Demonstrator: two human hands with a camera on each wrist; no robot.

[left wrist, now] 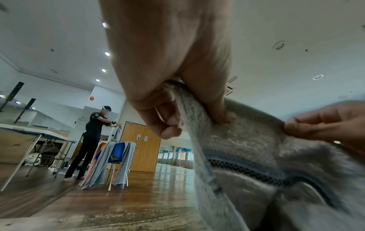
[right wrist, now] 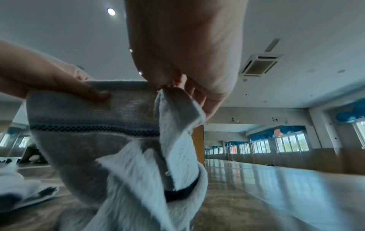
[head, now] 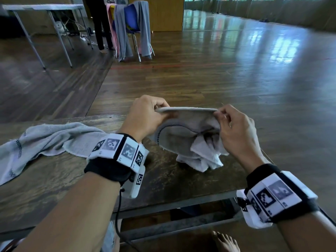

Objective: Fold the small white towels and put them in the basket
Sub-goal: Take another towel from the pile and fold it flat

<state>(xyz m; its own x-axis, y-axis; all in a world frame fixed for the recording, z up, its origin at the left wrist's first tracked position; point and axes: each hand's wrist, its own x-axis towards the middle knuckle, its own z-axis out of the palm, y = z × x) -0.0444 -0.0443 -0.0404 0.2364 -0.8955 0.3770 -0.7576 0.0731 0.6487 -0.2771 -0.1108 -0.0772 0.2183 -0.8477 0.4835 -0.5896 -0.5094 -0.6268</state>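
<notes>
A small white towel (head: 187, 137) with a dark checked stripe hangs crumpled between both hands above the wooden table (head: 54, 182). My left hand (head: 154, 110) pinches its top edge at the left corner, and my right hand (head: 221, 112) pinches the right corner. The edge is stretched taut between them; the lower part bunches onto the table. The left wrist view shows the towel (left wrist: 247, 140) pinched by the left hand (left wrist: 197, 118). The right wrist view shows the right hand (right wrist: 168, 82) gripping the towel (right wrist: 94, 121). A second white towel (head: 41, 142) lies spread at the table's left. No basket is in view.
The table's near edge has a metal frame (head: 172, 204) below it. Beyond lies open wooden floor (head: 236, 70). A blue chair (head: 131, 20) draped with grey cloths stands far back, beside a person's legs (head: 102, 24) and a folding table (head: 41, 8). A bare foot (head: 225, 242) shows below.
</notes>
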